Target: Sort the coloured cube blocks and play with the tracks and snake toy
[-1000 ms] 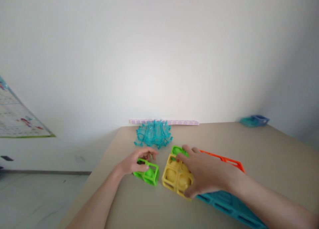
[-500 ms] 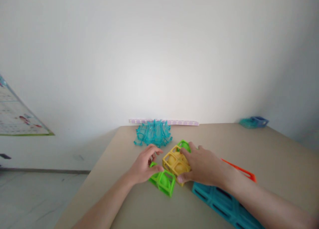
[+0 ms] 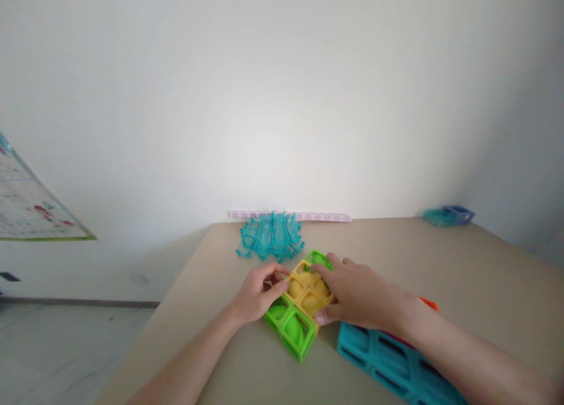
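Observation:
A yellow block (image 3: 311, 291) with rounded openings lies on the table between my hands. Against its near left side sits a green block (image 3: 294, 330), and another green piece (image 3: 318, 257) shows at its far end. My left hand (image 3: 263, 290) has thumb and fingers closed on the yellow block's left corner, over the near green block. From the right, my right hand (image 3: 352, 290) grips the yellow block, thumb at the near edge and fingers across the top. A long teal block (image 3: 392, 358) lies under my right forearm, with a red-orange piece (image 3: 429, 303) partly hidden behind it.
Clear teal pieces (image 3: 273, 237) lie at the back of the table (image 3: 379, 240), before a purple-and-white strip (image 3: 326, 217) along the wall. A blue container (image 3: 459, 214) and a teal item (image 3: 439, 217) sit at the back right. A poster (image 3: 37, 199) hangs at left.
The near green block now meets the yellow block's side, where a gap was visible before. My left hand has closed in on the yellow block's corner. The teal and red-orange pieces have shifted slightly.

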Demonstrator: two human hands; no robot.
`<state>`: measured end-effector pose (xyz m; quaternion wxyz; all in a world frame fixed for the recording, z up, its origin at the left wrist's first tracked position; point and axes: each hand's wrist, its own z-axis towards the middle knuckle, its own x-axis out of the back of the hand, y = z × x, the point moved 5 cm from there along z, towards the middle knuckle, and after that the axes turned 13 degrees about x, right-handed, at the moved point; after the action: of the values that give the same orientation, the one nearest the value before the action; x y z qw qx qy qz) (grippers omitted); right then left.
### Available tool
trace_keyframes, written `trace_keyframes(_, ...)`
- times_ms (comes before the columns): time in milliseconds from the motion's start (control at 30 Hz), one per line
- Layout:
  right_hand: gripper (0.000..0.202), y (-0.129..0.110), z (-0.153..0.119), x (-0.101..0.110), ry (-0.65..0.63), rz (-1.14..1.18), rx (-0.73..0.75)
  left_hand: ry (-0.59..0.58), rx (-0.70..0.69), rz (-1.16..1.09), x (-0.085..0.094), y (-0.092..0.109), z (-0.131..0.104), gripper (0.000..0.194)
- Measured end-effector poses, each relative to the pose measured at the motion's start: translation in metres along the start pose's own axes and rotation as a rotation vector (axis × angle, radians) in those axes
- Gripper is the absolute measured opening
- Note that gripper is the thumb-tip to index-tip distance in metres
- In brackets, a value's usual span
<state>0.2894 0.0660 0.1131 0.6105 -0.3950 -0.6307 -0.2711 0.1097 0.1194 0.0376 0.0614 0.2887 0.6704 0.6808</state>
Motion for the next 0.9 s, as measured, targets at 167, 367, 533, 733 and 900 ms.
trace_keyframes(167, 0.086, 0.018, -0.015, 0.012, -0.027, 0.048, -0.008, -0.131, -0.027, -0.010, 0.003, 0.002, -0.003, 0.038)
trace_keyframes(367, 0.064, 0.032, -0.027, 0.011, -0.267, -0.053, -0.197, -0.186, -0.045, 0.107, 0.001, 0.002, -0.009, 0.043)
trace_keyframes(533, 0.053, 0.023, -0.020, 0.013, -0.260, -0.067, -0.144, 0.011, -0.367, 0.271, 0.005, 0.030, -0.018, 0.043)
trace_keyframes(733, 0.053, 0.010, -0.012, 0.011, -0.204, -0.069, -0.073, -0.128, -0.366, 0.427, -0.011, 0.032, -0.018, 0.065)
trace_keyframes(900, 0.050, 0.001, -0.006, 0.008, -0.157, -0.073, -0.027, -0.155, -0.331, 0.418, -0.019, 0.025, -0.018, 0.069)
